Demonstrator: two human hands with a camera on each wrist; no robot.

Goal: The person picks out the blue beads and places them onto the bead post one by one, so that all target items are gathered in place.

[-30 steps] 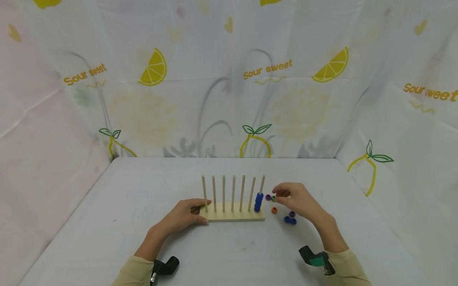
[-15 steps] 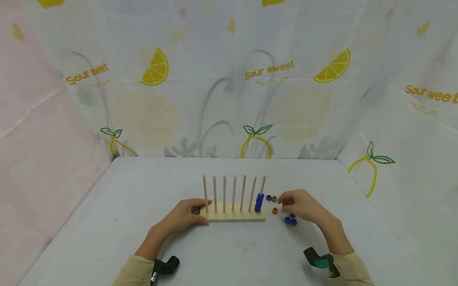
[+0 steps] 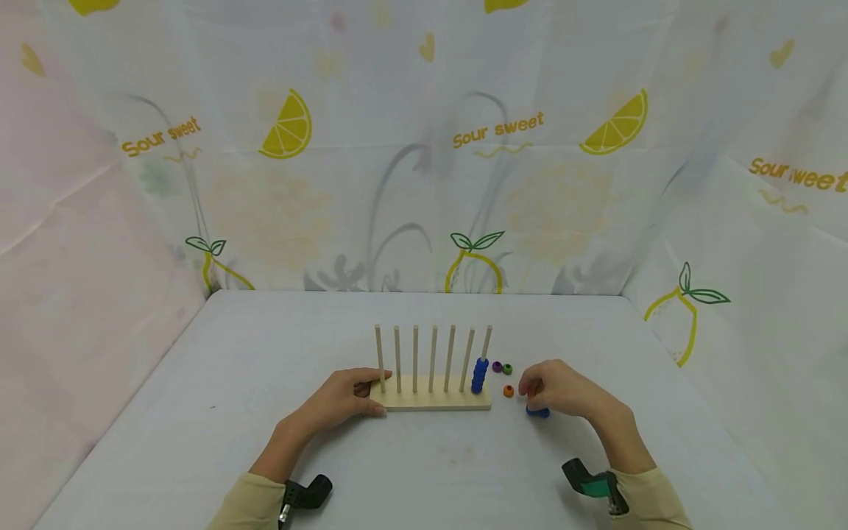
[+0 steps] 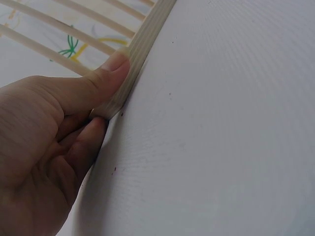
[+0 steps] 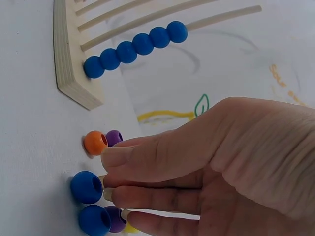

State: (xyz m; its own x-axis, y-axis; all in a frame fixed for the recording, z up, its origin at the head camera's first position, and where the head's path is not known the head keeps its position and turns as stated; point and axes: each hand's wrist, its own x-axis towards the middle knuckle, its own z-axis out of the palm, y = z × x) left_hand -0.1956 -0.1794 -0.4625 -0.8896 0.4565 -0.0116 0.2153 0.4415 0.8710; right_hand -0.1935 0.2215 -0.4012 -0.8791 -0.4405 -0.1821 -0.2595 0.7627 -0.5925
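My left hand grips the left end of a pale wooden base, thumb on its front edge. Upright pegs rise from this base. On the rightmost peg sits a stack of blue beads. My right hand is low over the loose beads to the right, its fingers reaching toward a blue bead; thumb and fingertips are apart from each other, and whether they touch it is unclear. Beside it lie another blue bead, a purple bead and part of a yellow one.
Between base and right hand lies an orange bead. Behind it are a purple bead and a green bead. The white table meets a lemon-print curtain at its back edge.
My right hand has moved away from the green and purple beads, toward me and slightly right, down over the blue beads. My left hand and the wooden base stay put.
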